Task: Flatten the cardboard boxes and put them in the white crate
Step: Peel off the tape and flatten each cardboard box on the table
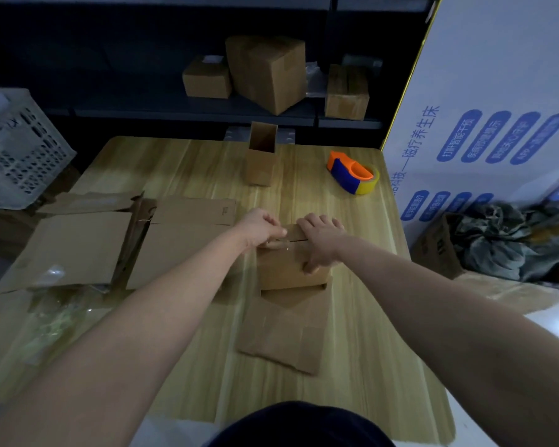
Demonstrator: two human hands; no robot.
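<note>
Tabletop [181, 366]: pale wood grain; all places below are given from the taped box.

1. Flat cardboard piece [281, 330]: lies on the tabletop just nearer than the taped box; its far edge meets the box's base.
2. Clear plastic scraps [52, 317]: nearer and well to the left, at the tabletop's left edge.
3. Taped box [288, 272]: small, brown, closed, standing upright at mid-tabletop; well apart from the white crate.
4. Left hand [260, 227]: at the box's top left; grip together, fingers curled and pinching a clear tape strip [276, 245] at the top seam.
5. Right hand [320, 243]: laid over the box's top right; grip clamped on the box, fingers over the far edge, thumb down the near face.
6. 2 flattened boxes [78, 250]: just left, lying side by side; the outer 1 overhangs the tabletop's left edge.
7. Open box [262, 156]: beyond, upright, top open, near the tabletop's far edge.
8. Tape dispenser [352, 174]: beyond and to the right; orange and blue, yellowish roll.
9. White crate [17, 150]: beyond and far left, off the tabletop; lattice walls; contents cannot be told.
10. Shelf [188, 114]: farthest; carries 3 closed brown boxes [265, 72].
</note>
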